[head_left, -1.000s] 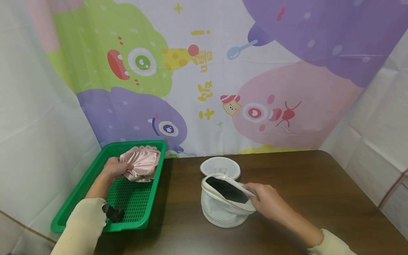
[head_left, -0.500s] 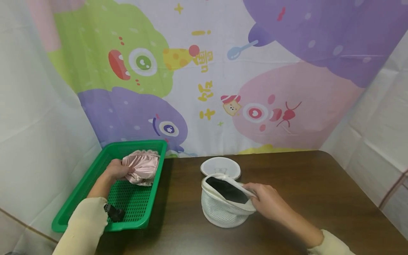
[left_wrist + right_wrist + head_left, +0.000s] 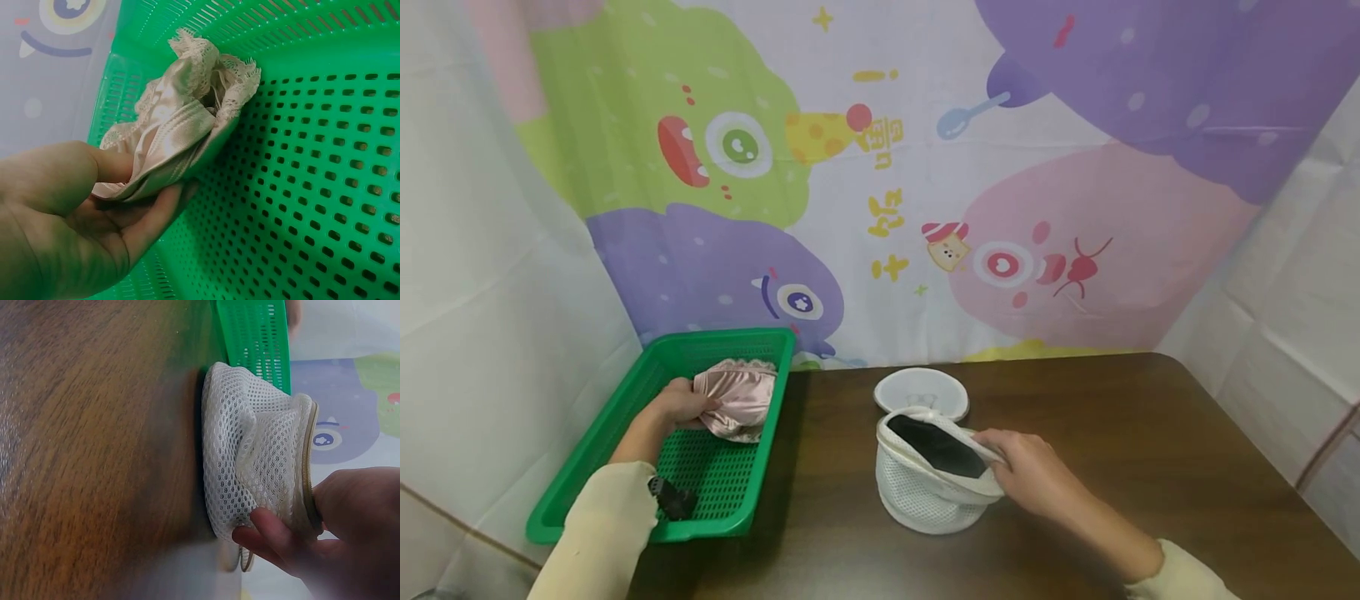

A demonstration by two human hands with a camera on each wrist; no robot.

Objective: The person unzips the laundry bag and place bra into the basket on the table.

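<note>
Pink satin panties with lace trim (image 3: 741,402) are pinched between the thumb and fingers of my left hand (image 3: 679,403). In the left wrist view the panties (image 3: 178,125) hang bunched over the perforated floor of the green basket (image 3: 312,169). My right hand (image 3: 1030,471) grips the rim of a white mesh laundry bag (image 3: 925,496), which stands on the table. The bag's mouth gapes, and dark fabric (image 3: 936,446) shows inside. In the right wrist view, the thumb and fingers of the right hand (image 3: 350,525) clasp the zippered edge of the mesh bag (image 3: 250,456).
The bag's round white lid (image 3: 921,392) lies behind it on the brown wooden table (image 3: 1097,417). The green basket (image 3: 730,527) stands at the left. A black camera (image 3: 672,498) sits on the left wrist. A cartoon-printed cloth (image 3: 880,317) hangs behind the table.
My left hand, still pinching the pink panties, has moved slightly right and toward me inside the basket. The right hand and the mesh bag have stayed where they were.
</note>
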